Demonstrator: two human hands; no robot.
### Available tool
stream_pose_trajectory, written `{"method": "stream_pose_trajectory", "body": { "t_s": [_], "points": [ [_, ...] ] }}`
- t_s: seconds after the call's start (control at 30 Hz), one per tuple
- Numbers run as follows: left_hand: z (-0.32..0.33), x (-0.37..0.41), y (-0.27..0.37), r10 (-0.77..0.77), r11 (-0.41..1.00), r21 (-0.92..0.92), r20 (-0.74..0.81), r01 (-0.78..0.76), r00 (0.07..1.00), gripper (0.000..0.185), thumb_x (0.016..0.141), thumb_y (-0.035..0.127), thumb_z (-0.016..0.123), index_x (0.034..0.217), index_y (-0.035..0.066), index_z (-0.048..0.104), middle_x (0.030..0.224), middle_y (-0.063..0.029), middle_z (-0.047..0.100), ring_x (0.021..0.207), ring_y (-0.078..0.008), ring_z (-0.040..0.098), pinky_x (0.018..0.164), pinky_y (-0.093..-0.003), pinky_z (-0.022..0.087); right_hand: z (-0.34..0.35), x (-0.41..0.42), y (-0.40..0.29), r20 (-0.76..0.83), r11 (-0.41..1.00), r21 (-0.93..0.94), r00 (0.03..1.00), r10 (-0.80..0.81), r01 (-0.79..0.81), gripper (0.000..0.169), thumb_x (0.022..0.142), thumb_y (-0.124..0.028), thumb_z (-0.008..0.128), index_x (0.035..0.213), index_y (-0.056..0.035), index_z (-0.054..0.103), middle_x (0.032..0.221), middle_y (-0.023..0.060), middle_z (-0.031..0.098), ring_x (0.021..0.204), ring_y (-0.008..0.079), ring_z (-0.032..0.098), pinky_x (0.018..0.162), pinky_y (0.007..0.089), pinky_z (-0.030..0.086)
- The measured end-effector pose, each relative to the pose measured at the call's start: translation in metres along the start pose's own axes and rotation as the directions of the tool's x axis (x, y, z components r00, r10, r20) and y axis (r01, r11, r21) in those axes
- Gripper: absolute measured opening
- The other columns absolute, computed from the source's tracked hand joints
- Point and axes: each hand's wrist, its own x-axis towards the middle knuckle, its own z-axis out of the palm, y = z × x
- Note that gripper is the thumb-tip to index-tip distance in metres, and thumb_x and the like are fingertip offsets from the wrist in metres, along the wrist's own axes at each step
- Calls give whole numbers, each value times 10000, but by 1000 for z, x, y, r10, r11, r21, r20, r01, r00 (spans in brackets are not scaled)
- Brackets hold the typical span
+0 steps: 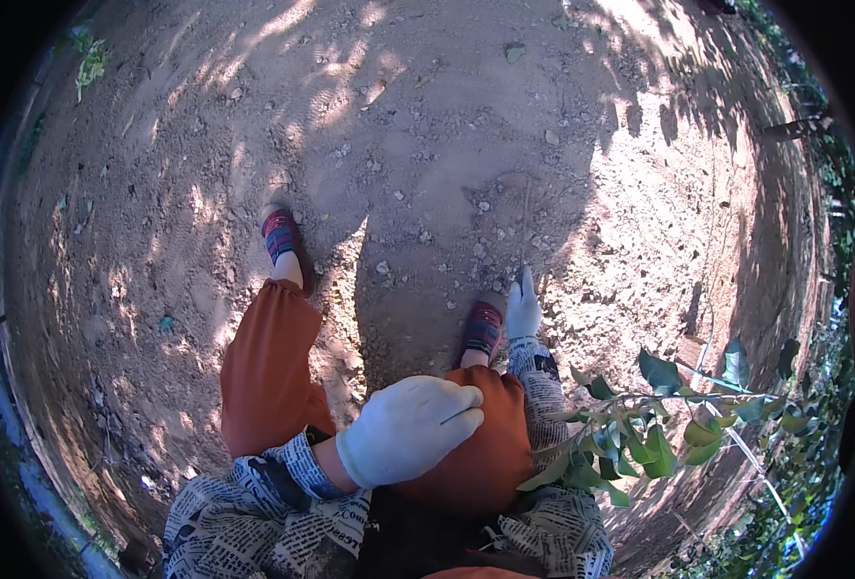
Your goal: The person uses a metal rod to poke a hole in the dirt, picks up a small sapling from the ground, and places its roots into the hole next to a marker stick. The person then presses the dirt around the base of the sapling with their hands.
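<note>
My left hand [413,430], in a white glove, is over my right thigh, back of the hand up, with fingers curled together; nothing shows in it, though its palm is hidden. Beside my right shoe [483,326] my right hand [524,310], gloved too, is held low near the ground. It grips a thin stick or wire [525,224], which reaches away from me over the bare soil [427,152]. My left shoe [280,235] stands farther to the left.
A leafy branch [644,434] reaches in from the right, close to my right sleeve. Small clods, stones and a fallen leaf [515,53] lie on the sun-dappled soil. Along the right rim grows dense foliage [825,463]. A pale strip [33,485] curves along the left edge.
</note>
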Motion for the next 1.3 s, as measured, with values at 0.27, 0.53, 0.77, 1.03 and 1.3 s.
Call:
{"method": "stream_pose_trajectory", "body": {
  "t_s": [0.27,0.53,0.77,1.03,1.3],
  "points": [
    [1,-1,0,-9,1000,-17,44,10,999,237,774,94,594,1008,70,618,1036,-48,602,928,-235,601,802,-341,508,11,54,-46,121,971,-238,992,22,8,488,951,-376,422,1425,-284,351,932,246,666,846,436,641,741,515,498],
    [6,-2,0,58,994,85,60,-63,997,176,760,105,575,930,69,602,955,-46,581,857,-235,600,759,-337,502,-1,-53,5,271,988,-79,956,-110,136,536,932,-377,435,1441,-248,324,1008,259,649,909,450,624,790,515,487],
    [23,-9,7,122,977,160,119,-140,985,94,777,138,563,816,70,616,900,-73,586,839,-242,620,729,-358,510,-68,-80,-15,580,973,-206,814,35,105,554,895,-354,457,1422,-219,354,1099,261,620,988,434,608,843,491,477],
    [30,-10,3,121,967,209,113,-142,986,125,784,130,578,784,38,662,829,-124,653,777,-291,668,640,-395,553,-109,-22,-113,649,814,-473,758,63,337,427,861,-316,472,1210,-95,582,1134,205,633,1033,363,612,891,417,479],
    [11,12,-14,-79,964,260,84,55,993,161,792,131,586,804,4,684,816,-166,683,756,-307,689,609,-391,562,-97,-11,-141,320,867,-491,943,86,87,368,924,-366,468,1024,-54,637,1010,171,677,959,305,656,772,429,498]
  ]
}}
